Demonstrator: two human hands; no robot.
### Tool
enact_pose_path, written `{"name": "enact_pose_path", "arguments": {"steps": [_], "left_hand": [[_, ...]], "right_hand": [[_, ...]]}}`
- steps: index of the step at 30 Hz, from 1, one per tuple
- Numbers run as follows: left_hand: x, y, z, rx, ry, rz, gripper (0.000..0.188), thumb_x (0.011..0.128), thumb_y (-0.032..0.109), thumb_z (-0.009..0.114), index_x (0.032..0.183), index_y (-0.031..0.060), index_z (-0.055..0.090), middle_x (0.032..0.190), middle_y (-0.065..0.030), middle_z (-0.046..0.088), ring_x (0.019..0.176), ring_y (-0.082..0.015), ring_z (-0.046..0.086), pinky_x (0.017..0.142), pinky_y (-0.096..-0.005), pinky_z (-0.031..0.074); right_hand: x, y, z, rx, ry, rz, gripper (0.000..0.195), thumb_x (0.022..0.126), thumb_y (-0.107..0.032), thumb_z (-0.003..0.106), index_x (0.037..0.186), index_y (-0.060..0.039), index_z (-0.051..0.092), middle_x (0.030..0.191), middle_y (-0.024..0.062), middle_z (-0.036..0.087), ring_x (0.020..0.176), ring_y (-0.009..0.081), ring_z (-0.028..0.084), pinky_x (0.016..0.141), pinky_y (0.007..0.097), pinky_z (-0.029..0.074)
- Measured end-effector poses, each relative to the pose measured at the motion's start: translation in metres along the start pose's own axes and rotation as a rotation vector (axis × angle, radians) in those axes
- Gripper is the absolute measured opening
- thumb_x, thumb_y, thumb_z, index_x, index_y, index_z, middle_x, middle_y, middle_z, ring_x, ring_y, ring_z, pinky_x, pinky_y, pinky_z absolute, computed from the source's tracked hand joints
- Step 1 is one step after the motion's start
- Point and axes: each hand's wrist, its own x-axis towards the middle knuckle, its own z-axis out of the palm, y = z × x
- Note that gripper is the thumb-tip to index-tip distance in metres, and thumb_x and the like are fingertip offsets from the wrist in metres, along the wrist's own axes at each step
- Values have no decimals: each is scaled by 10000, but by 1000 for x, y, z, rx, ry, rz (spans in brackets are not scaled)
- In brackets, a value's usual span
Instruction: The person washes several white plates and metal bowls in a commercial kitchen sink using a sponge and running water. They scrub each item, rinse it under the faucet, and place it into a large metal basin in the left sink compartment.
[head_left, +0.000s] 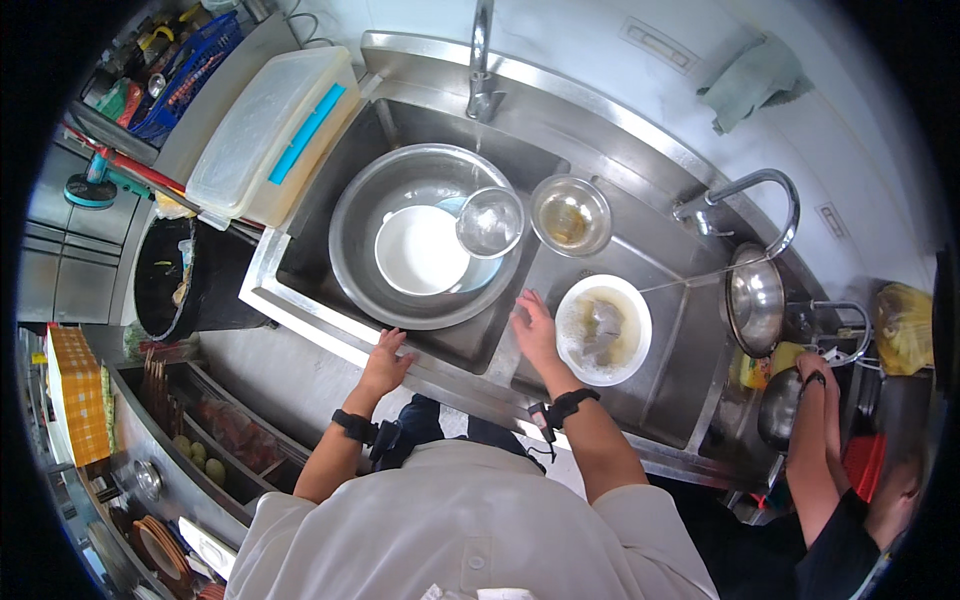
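Observation:
My left hand (388, 365) is at the front edge of the steel sink (442, 346), fingers apart and holding nothing; whether it touches the edge I cannot tell. Over the sink divider, my right hand (535, 330) is open and empty, just left of a white bowl (643, 330). Cloudy water and a grey cloth-like item (602, 330) are in that bowl. A large metal basin (349, 240) sits in the left sink. Inside it are a white pot-like container (420, 251) and part of a light-blue one (486, 274). A clear round bowl (489, 222) overlaps them, under running water.
A metal bowl (592, 199) with brownish residue sits behind the white bowl. Faucets (480, 82) rise along the back. A lidded plastic box (262, 142) and a black bin (161, 315) are left. At right, another person's hands (812, 367) hold a metal bowl (780, 409).

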Motion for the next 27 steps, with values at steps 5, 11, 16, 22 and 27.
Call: {"name": "enact_pose_path", "arguments": {"steps": [5,11,16,22,27], "left_hand": [[5,31,17,3,25,63,455,799,176,632,1200,-4,515,1286,-210,476,1234,-371,408,1019,-398,354],[-7,58,40,12,53,133,468,814,181,628,1235,27,495,1293,-198,476,1208,-342,448,999,-375,381],[-16,68,51,39,70,156,464,806,172,631,1222,14,500,1299,-204,468,1187,-350,464,977,-368,402],[-30,95,52,-53,80,113,459,791,151,637,1205,0,508,1280,-222,476,1164,-357,479,970,-377,408],[-31,122,51,-122,-29,81,465,797,153,632,1214,-4,500,1284,-225,471,1163,-361,480,959,-376,415]], "right_hand": [[48,39,-53,79,429,276,230,866,-243,565,833,-24,628,723,137,654,694,279,629,668,358,473],[117,12,-79,-121,495,607,360,808,-329,623,803,31,614,752,189,643,728,329,627,704,399,474],[141,40,-88,44,360,770,286,814,-215,599,874,64,596,778,190,634,773,319,642,716,410,519],[144,23,-88,728,412,773,322,810,-11,534,1089,107,427,948,186,565,745,261,629,614,380,600],[100,46,-100,843,492,736,336,803,-18,554,1108,63,436,956,163,565,797,253,620,587,363,586]]}}
